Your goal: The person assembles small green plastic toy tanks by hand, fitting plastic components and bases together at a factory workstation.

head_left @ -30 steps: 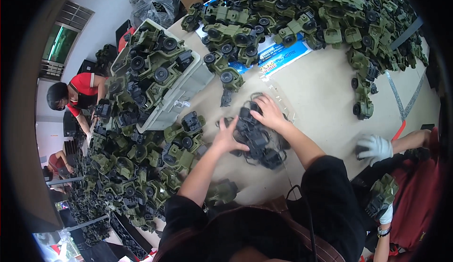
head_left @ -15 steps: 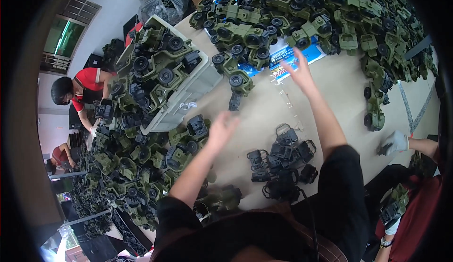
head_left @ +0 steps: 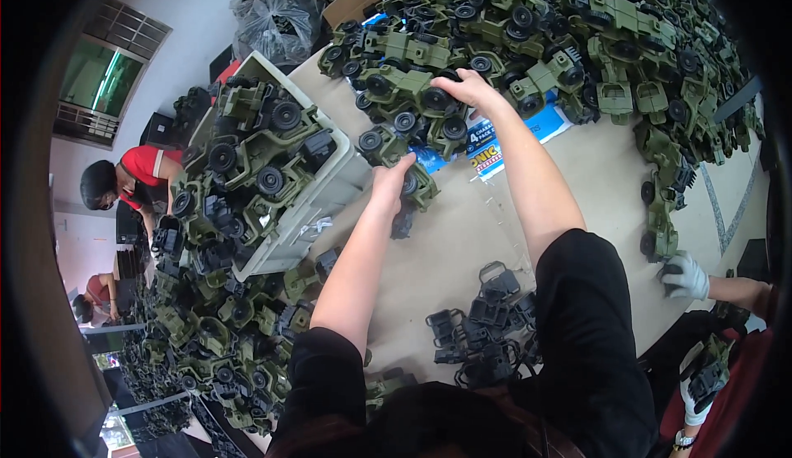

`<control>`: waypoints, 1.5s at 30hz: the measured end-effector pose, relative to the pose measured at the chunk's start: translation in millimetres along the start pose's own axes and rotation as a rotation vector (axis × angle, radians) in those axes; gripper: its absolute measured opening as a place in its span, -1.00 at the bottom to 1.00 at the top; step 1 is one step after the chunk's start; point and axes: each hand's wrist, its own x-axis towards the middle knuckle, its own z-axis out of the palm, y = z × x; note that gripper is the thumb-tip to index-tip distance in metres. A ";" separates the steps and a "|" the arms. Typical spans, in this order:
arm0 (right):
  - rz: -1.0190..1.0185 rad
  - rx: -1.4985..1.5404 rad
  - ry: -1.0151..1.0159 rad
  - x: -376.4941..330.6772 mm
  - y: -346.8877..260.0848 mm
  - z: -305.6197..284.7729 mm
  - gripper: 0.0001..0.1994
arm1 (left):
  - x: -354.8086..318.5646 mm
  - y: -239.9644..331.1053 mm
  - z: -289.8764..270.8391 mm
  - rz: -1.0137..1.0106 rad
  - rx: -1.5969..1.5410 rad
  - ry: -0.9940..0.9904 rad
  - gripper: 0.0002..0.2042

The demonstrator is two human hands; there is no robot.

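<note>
My left hand reaches over the table with its fingers stretched out, right beside the wheel of an olive-green toy jeep. A dark grey piece sticks out below that jeep. Farther off, my right hand is open at the front of the piled jeeps, thumb and fingers apart. Its fingertips lie against or just above another toy jeep with black wheels; contact is hard to make out. Close to my body lies a cluster of dark grey plastic toy parts with looped frames.
A grey bin heaped with jeeps stands at left, more jeeps piled beside it. Blue printed packaging lies under the far pile. At right, a co-worker's gloved hand is by a jeep; their other hand holds a toy vehicle.
Both my hands have moved farther forward, the right one also leftward to the pile. The view has shifted slightly. The co-worker's gloved hand at right has come close to the jeep there.
</note>
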 end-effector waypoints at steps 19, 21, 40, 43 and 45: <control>-0.034 0.192 -0.086 -19.4 -6.8 0.3 -0.29 | -1.8 9.3 10.1 0.151 0.135 0.195 -0.55; -0.053 0.186 -0.081 -28.1 1.1 -3.7 -0.39 | -17.9 12.1 17.5 0.098 0.078 0.127 -0.55; 0.080 0.210 0.066 -275.0 111.5 -49.8 -0.53 | -218.3 -92.8 43.3 0.189 0.590 -0.205 -0.38; 0.098 0.143 0.138 -286.1 114.5 -52.9 -0.52 | -221.5 -94.4 46.7 0.190 0.453 -0.328 -0.43; 0.104 0.135 0.148 -286.1 116.4 -47.2 -0.50 | -239.3 -85.7 44.3 0.183 0.375 -0.245 -0.50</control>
